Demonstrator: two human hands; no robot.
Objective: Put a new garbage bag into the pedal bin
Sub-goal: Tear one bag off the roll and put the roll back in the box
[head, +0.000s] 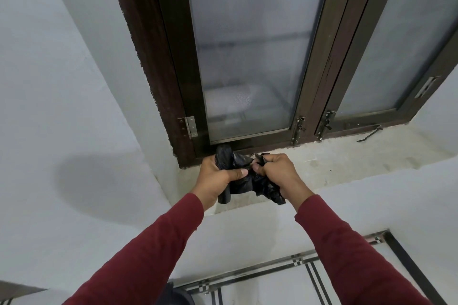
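Two hands, left point(218, 176) and right point(277, 172), each gripped one black bag roll point(224, 156) just above the sill point(347, 156), near its left end; bare sill extended rightward below two window panes.

Beyond the grip, a dark brown wooden window frame point(173, 57) with frosted glass panes point(250, 44) is standing above a rough grey concrete sill point(347, 156); pale plastered walls point(62, 82) are flanking it.

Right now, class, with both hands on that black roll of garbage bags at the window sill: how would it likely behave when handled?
The roll of garbage bags probably feels light: the left hand alone wraps it. Its loose end is likely floppy, crumpling where the right hand pinches it. Set down, the cylinder might roll.
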